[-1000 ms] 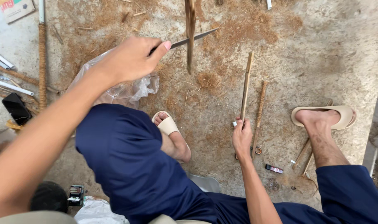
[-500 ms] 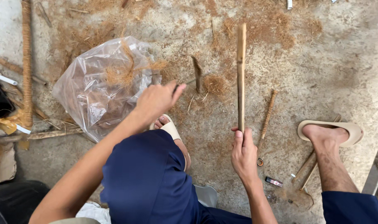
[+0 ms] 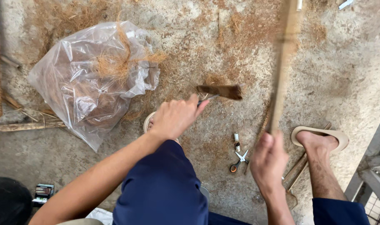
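My left hand (image 3: 175, 116) grips the handle of a knife with a broad rusty blade (image 3: 220, 91), held level above the dusty concrete floor. My right hand (image 3: 268, 160) is closed around the lower end of a long wooden stick (image 3: 281, 66), which stands nearly upright and looks blurred. The blade's tip is close to the stick, just left of it. My knees in dark blue trousers sit below both hands.
A clear plastic bag (image 3: 90, 79) with brown fibre lies at the left. Small scissors (image 3: 239, 160) and a little tube (image 3: 236, 141) lie on the floor between my feet. My right foot wears a beige sandal (image 3: 319, 137). More sticks (image 3: 27, 125) lie at far left.
My left hand has swung the knife down and right toward the stick. My right hand lifted the stick more upright. The view shifted, bringing the bag closer to centre.
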